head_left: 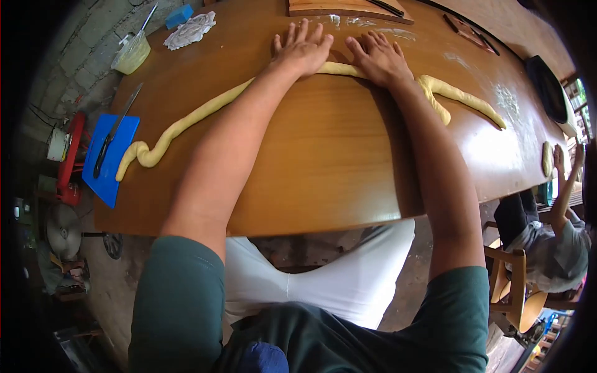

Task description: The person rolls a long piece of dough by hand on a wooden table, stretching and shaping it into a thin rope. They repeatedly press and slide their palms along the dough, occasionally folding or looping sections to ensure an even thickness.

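A long, pale yellow rope of dough stretches across the brown wooden table. Its left end bends in a small curve beside a blue board, and its right part folds back near my right forearm and runs on to the right. My left hand lies palm down on the dough with fingers spread. On the dough a little to the right rests my right hand, also palm down, fingers apart. Between the hands a short stretch of dough shows; the parts under the palms are hidden.
A knife lies on the blue board at the left edge. At the upper left are a tub, crumpled cloth and blue block. A wooden board is at the back. Another person sits at right.
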Demonstrator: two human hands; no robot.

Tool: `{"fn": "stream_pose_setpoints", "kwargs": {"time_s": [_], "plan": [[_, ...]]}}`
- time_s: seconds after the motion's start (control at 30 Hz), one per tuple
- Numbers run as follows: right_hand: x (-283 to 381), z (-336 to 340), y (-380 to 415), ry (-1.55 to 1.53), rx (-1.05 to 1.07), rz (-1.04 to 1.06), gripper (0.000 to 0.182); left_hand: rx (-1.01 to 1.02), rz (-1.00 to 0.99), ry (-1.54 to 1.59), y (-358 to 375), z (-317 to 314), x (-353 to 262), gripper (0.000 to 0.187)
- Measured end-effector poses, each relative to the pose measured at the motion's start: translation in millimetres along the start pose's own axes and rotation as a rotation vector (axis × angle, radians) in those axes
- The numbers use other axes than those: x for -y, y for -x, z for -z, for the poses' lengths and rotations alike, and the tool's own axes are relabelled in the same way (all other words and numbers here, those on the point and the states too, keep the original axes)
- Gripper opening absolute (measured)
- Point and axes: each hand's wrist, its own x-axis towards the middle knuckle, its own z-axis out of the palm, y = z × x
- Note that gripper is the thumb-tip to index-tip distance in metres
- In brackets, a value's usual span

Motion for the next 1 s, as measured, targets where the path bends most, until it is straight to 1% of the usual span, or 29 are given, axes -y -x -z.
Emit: {"fn": "stream_pose_setpoints", "kwargs": {"time_s": [0.03, 0.07, 0.13, 0.17, 0.2, 0.27, 0.3, 0.37, 0.4, 0.43, 0.47, 0.5, 0.53, 0.6, 0.63, 0.67, 0.7, 0.73, 0.77, 0.8, 0.83, 0.87, 0.9, 0.93, 0.97, 1.0], "plan": [[-2.9, -2.7, -13.3, -0.031, -0.072, 0.014, 0.084, -0.087, -0.002, 0.023, -16.5, -5.6, 7.7, 0.074], [-6.3, -4.7, -23.8, -0.036, -0.073, 0.010, 0.084, -0.084, -0.005, 0.018, -32.6, -9.3, 15.9, 0.074], [-10.7, -1.5, -40.5, -0.074, -0.136, 0.032, 0.078, -0.318, -0.079, 0.021, -58.0, -11.7, 27.8, 0.071], [-10.3, -0.8, -45.1, -0.074, -0.142, 0.032, 0.078, -0.398, -0.101, -0.009, -62.9, -13.0, 30.2, 0.068], [-11.6, -2.6, -49.9, -0.069, -0.156, 0.013, 0.075, -0.405, -0.106, -0.011, -64.7, -11.1, 30.9, 0.068], [-12.3, -6.4, -53.2, -0.064, -0.174, -0.006, 0.072, -0.381, -0.190, 0.019, -61.6, -8.3, 32.9, 0.067], [-12.0, -9.4, -51.4, -0.074, -0.157, 0.003, 0.070, -0.384, -0.191, 0.017, -52.9, -5.9, 30.2, 0.067], [-10.6, -12.5, -42.9, -0.080, -0.142, 0.021, 0.068, -0.285, -0.190, -0.028, -27.3, -4.6, 24.0, 0.068], [-5.6, -7.8, -31.5, -0.047, -0.099, 0.046, 0.067, -0.296, -0.187, -0.026, -15.2, -5.0, 22.2, 0.068], [-2.0, -4.3, -19.9, -0.012, -0.057, 0.071, 0.066, -0.249, -0.172, -0.088, -1.3, -5.7, 19.6, 0.070], [3.1, -2.1, -7.7, -0.005, -0.063, 0.081, 0.066, -0.204, -0.157, -0.149, 12.4, -5.8, 17.0, 0.072], [6.1, -5.1, 3.7, 0.047, -0.081, 0.118, 0.066, -0.182, -0.134, -0.196, 33.5, -0.3, 10.4, 0.078], [9.4, -9.3, 15.0, 0.096, -0.099, 0.156, 0.067, -0.195, -0.126, -0.195, 50.6, 1.2, 5.6, 0.078], [19.4, -6.8, 45.8, 0.111, -0.088, 0.175, 0.066, -0.127, -0.123, -0.138, 89.1, 3.4, 2.4, 0.083], [28.2, -0.5, 70.2, 0.090, -0.096, 0.204, 0.061, -0.137, -0.112, -0.141, 114.6, 3.7, 4.8, 0.083], [37.0, 6.3, 94.6, 0.072, -0.108, 0.230, 0.056, -0.177, -0.218, -0.160, 139.8, 4.4, 5.6, 0.074], [45.1, 12.8, 121.8, 0.076, -0.120, 0.239, 0.056, -0.219, -0.329, -0.179, 157.2, 8.7, 5.5, 0.066], [50.9, 18.6, 149.6, 0.092, -0.166, 0.270, 0.048, -0.234, -0.332, -0.179, 169.0, 19.5, 6.5, 0.066], [54.2, 25.6, 165.6, 0.111, -0.211, 0.296, 0.040, -0.138, -0.388, -0.122, 180.6, 33.3, 10.0, 0.052], [53.6, 35.1, 173.7, 0.122, -0.217, 0.293, 0.040, -0.036, -0.446, -0.061, 191.5, 42.6, 15.1, 0.038], [51.0, 45.1, 184.2, 0.115, -0.154, 0.344, 0.036, -0.226, -0.578, -0.066, 202.1, 44.8, 24.2, 0.024], [49.2, 52.7, 196.0, 0.107, -0.086, 0.389, 0.031, -0.224, -0.586, -0.053, 208.4, 49.0, 32.8, 0.024], [50.1, 58.0, 202.2, 0.136, -0.086, 0.465, 0.029, -0.110, -0.600, 0.036, 209.6, 56.1, 40.3, 0.026], [54.5, 62.7, 210.4, 0.147, -0.088, 0.451, 0.029, 0.003, -0.616, 0.121, 214.7, 65.2, 44.9, 0.028], [62.0, 65.1, 217.4, 0.107, -0.036, 0.453, 0.029, 0.003, -0.633, 0.127, 222.6, 73.1, 51.1, 0.028], [70.3, 67.4, 222.9, 0.066, 0.013, 0.457, 0.028, 0.133, -0.590, 0.141, 232.3, 89.0, 54.7, 0.030]]}}
